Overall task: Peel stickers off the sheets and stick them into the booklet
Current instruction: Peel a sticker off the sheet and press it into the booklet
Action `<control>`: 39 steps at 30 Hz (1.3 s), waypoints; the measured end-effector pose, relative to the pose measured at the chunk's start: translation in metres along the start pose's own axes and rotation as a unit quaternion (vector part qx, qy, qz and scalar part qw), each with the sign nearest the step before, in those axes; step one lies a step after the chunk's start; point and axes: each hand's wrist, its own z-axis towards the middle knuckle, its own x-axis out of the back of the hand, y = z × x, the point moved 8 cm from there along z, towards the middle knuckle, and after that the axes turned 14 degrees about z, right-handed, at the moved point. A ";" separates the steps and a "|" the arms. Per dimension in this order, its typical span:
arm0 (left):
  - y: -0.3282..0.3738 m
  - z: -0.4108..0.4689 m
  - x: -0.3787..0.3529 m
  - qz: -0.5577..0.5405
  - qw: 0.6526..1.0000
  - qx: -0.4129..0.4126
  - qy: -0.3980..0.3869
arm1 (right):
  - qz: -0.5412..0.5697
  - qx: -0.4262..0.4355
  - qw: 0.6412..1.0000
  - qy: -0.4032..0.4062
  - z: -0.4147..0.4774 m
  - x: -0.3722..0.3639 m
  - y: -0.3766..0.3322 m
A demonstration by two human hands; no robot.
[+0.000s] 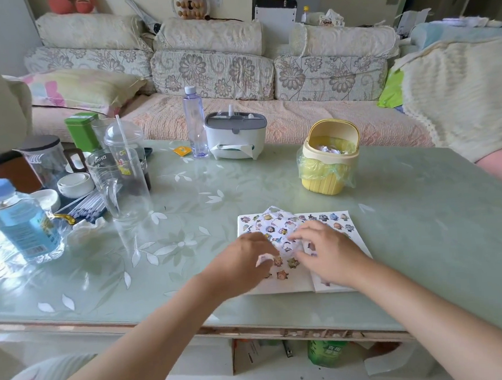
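An open white booklet (282, 287) lies on the green table, its pages dotted with small cartoon stickers. A crumpled sticker sheet (275, 226) rests over the booklet's middle. My left hand (242, 261) hovers over the left page with its fingers curled, pinching the sheet's near corner. My right hand (324, 253) sits over the right page, with fingertips pinching the sheet near its centre. Both hands hide part of the pages.
A yellow mini bin (328, 158) with a bag stands behind the booklet. A tissue box (236, 138) and a clear bottle (195, 122) stand further back. Cups, a jug (120, 186) and a blue bottle (19, 221) crowd the left side. A sofa lies beyond the table.
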 end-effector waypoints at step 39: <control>-0.069 0.056 0.009 -0.440 0.836 0.326 0.043 | 0.094 0.092 0.960 0.246 0.058 0.055 -0.011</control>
